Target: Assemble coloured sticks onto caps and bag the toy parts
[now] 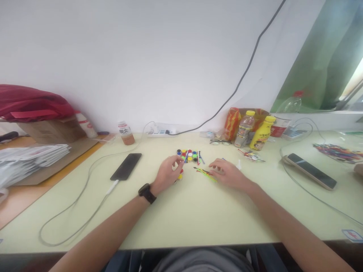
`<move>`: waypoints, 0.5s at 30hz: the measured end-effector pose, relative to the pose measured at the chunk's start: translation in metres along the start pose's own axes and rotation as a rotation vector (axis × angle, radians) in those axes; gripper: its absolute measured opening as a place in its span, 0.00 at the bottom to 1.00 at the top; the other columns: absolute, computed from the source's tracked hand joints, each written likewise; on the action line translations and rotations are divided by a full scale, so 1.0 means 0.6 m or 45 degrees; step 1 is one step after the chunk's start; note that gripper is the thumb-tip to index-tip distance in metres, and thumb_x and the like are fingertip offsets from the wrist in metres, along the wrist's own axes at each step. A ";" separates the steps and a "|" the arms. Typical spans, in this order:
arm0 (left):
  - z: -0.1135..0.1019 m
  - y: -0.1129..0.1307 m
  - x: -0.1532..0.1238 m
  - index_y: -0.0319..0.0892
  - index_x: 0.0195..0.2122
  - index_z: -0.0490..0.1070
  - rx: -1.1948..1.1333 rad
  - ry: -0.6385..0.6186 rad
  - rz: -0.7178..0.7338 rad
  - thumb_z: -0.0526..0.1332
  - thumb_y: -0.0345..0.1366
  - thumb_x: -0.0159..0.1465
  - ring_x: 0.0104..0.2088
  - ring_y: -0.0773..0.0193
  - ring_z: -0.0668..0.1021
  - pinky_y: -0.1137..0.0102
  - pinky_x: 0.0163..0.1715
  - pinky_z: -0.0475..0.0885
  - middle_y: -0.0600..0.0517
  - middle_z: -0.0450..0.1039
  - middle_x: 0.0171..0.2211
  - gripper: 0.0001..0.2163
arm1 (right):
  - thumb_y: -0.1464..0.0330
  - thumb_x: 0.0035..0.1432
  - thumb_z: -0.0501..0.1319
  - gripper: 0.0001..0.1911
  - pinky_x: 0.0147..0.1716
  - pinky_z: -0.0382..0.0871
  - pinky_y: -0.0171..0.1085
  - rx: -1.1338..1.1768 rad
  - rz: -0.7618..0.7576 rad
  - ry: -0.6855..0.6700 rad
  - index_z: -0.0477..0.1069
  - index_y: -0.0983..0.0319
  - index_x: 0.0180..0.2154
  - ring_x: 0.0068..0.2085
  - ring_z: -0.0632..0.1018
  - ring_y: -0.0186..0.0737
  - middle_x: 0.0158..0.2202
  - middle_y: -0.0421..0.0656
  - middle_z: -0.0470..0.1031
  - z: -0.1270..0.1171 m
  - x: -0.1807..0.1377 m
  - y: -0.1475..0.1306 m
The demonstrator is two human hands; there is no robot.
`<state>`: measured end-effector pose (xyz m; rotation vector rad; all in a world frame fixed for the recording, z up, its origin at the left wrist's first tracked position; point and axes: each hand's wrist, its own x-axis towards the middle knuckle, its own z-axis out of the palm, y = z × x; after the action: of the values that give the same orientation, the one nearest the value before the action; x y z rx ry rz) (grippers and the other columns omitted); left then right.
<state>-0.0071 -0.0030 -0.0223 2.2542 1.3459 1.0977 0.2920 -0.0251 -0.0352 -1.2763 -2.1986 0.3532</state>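
My left hand [168,172], with a black watch [146,193] on its wrist, rests on the pale table with its fingers curled in a pinch beside a set of small coloured paint pots [188,154]; what the pinch holds is too small to make out. A red pot [180,175] lies just under that hand. My right hand [227,173] lies palm down with its fingers bent over a bundle of thin yellow and green brushes [205,173]. A few more thin brushes [199,156] lie beside the pots.
A black phone [126,166] on a white cable lies left of my hands; another phone [311,170] lies at right. Bottles [262,133], glasses [220,142] and a power strip [159,132] stand at the wall. Stacked papers [25,158] and a cardboard box [51,128] are far left.
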 end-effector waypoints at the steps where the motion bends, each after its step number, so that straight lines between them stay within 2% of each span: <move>1: -0.002 -0.002 0.001 0.45 0.41 0.76 0.041 -0.031 -0.018 0.57 0.39 0.69 0.36 0.60 0.75 0.67 0.36 0.68 0.51 0.78 0.36 0.09 | 0.63 0.66 0.60 0.10 0.40 0.70 0.40 0.039 -0.049 -0.049 0.78 0.58 0.45 0.40 0.78 0.42 0.43 0.46 0.78 0.008 -0.001 -0.009; 3: -0.007 -0.005 0.001 0.46 0.41 0.76 0.127 -0.111 -0.046 0.58 0.37 0.66 0.37 0.59 0.76 0.67 0.37 0.67 0.52 0.78 0.37 0.08 | 0.66 0.66 0.60 0.09 0.42 0.70 0.41 0.076 -0.108 -0.086 0.78 0.58 0.43 0.41 0.78 0.43 0.42 0.46 0.78 0.021 -0.001 -0.021; 6: -0.014 -0.006 0.000 0.47 0.43 0.76 0.244 -0.205 -0.058 0.61 0.35 0.61 0.37 0.58 0.77 0.66 0.37 0.66 0.53 0.78 0.39 0.09 | 0.70 0.66 0.59 0.08 0.41 0.70 0.41 0.110 -0.098 -0.074 0.78 0.58 0.39 0.40 0.77 0.43 0.40 0.44 0.78 0.030 -0.001 -0.027; 15: -0.021 -0.004 0.002 0.45 0.41 0.76 0.304 -0.287 -0.044 0.59 0.32 0.59 0.34 0.57 0.77 0.66 0.34 0.65 0.51 0.79 0.34 0.10 | 0.69 0.67 0.58 0.09 0.37 0.69 0.39 0.102 -0.094 -0.004 0.78 0.57 0.38 0.37 0.77 0.41 0.38 0.43 0.77 0.045 0.000 -0.028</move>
<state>-0.0174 -0.0025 -0.0150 2.4235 1.4792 0.6768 0.2641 -0.0320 -0.0487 -1.1495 -2.2053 0.4101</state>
